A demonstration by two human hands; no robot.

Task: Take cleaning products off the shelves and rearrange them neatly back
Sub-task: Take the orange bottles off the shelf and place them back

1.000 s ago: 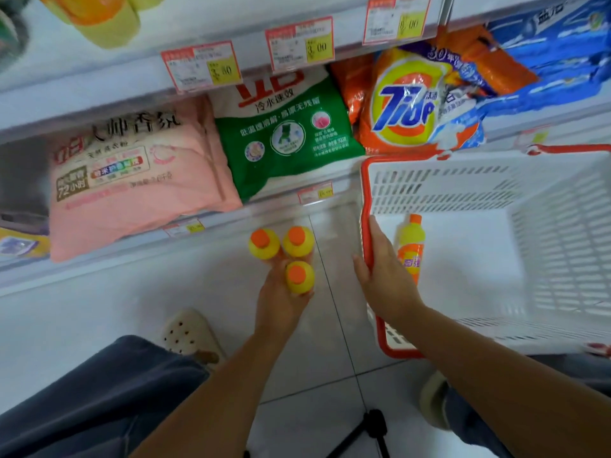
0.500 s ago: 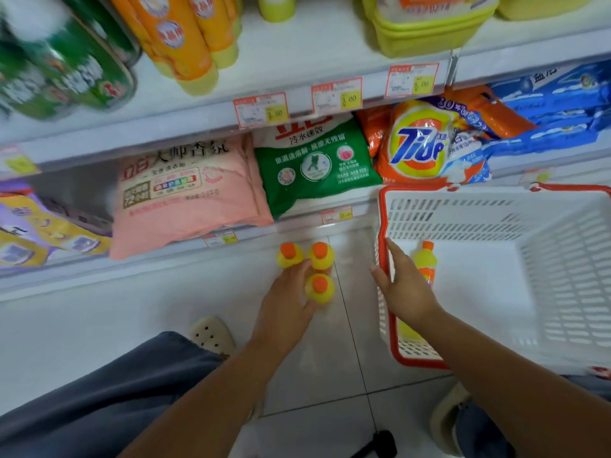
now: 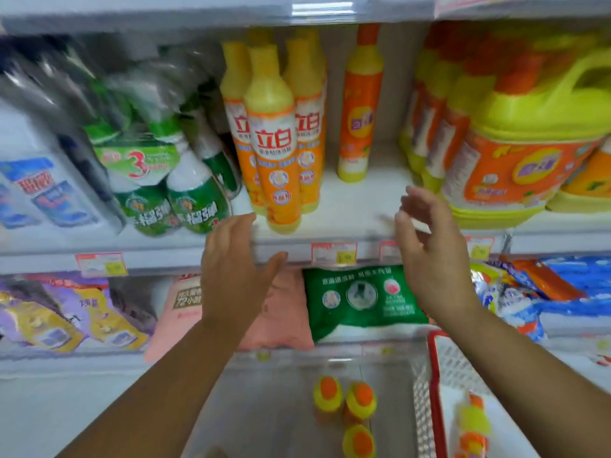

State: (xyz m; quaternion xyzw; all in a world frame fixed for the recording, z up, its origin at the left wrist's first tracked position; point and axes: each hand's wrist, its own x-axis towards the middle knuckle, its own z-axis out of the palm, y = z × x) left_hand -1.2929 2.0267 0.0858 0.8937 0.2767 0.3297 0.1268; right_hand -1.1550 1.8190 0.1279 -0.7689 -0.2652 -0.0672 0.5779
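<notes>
Up at the middle shelf [image 3: 357, 209], both your hands are open and hold nothing. Your left hand [image 3: 231, 269], fingers straight and thumb spread, is just beside the base of the front bottle in the cluster of yellow-and-orange dish soap bottles [image 3: 274, 140]. Your right hand [image 3: 429, 256], fingers loosely curled on nothing, hovers before the bare stretch of shelf to the right of that cluster. The cluster looks like the main risk. The bottles are tall, narrow and packed close, and the front one stands right at the shelf's near edge, so a careless nudge from your left hand could tip it over the lip. Below it, three small orange-capped bottles [image 3: 350, 404] stand on the floor beside the red-rimmed basket [image 3: 433, 375], and a falling bottle would likely scatter them. Reaching far back for the lone orange bottle [image 3: 360, 107], your right arm could brush the big yellow jug [image 3: 515, 153]. Much of the view is smeared. You cannot tell whether your left fingertips touch the front bottle, nor how many bottles stand behind the cluster. The green bottle pack [image 3: 172, 180] to the left is blurred, the price tags [image 3: 334, 252] are unreadable, and the basket, with one blurred bottle [image 3: 472, 428] inside, is cut off at the right and bottom of the frame.
</notes>
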